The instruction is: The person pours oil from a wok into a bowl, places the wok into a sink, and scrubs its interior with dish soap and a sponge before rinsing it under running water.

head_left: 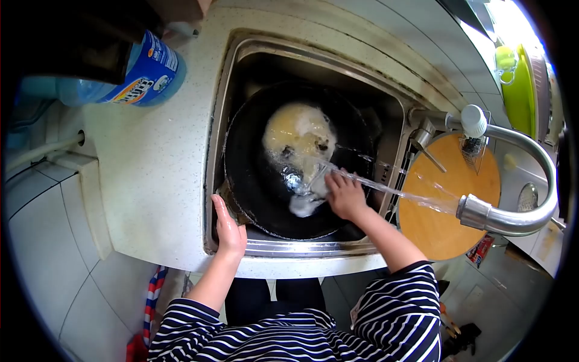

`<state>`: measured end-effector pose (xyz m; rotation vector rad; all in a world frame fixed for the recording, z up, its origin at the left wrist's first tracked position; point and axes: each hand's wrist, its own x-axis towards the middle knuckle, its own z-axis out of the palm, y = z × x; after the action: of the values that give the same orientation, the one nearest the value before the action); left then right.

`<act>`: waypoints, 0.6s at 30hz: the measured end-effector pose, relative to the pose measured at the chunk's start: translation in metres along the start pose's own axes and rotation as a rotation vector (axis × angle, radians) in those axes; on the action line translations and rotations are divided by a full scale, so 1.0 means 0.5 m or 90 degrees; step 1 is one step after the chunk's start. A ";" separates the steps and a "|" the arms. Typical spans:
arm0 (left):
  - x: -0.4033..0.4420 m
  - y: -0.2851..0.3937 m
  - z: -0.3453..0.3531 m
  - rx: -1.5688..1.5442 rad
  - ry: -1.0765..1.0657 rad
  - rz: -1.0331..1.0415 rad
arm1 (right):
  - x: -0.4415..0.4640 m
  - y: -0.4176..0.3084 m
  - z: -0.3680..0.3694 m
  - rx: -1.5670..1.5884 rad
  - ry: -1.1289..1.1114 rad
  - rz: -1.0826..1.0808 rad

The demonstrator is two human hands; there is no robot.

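A large black wok [247, 181] fills the steel sink [307, 248], with yellowish foamy water [295, 130] pooled in it. My left hand [229, 232] is at the wok's near left edge, thumb stretched up and the other fingers curled round the side handle, partly hidden. Inside the wok, my right hand [347, 196] is closed over a wet whitish cloth [306, 202], pressed against the bottom; whether it is a cloth or a soft scrubber is hard to tell. A stream of water [398, 192] runs from the faucet [473, 211] past my right hand into the wok.
A blue-labelled detergent bottle [151, 75] stands on the pale counter [157, 181] at left. Right of the sink are a round wooden board [449, 235] and a white-capped jar [473, 120]. Green boards [520, 96] stand upright at far right. The curved faucet arches over the right side.
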<state>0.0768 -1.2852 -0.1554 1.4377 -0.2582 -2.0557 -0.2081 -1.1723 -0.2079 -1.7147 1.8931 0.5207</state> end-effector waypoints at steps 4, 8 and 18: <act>-0.009 0.008 0.018 0.022 0.078 -0.016 | 0.089 0.094 -0.068 -0.266 0.164 0.089; 0.008 -0.008 -0.009 0.019 0.040 -0.008 | 0.215 0.134 -0.127 -0.245 0.347 0.083; -0.003 0.004 0.003 0.037 0.044 -0.027 | -0.028 0.024 -0.026 -0.153 0.034 0.058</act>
<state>0.0765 -1.2861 -0.1527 1.5572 -0.2630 -2.0429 -0.2208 -1.1676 -0.1898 -1.8126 2.0209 0.7716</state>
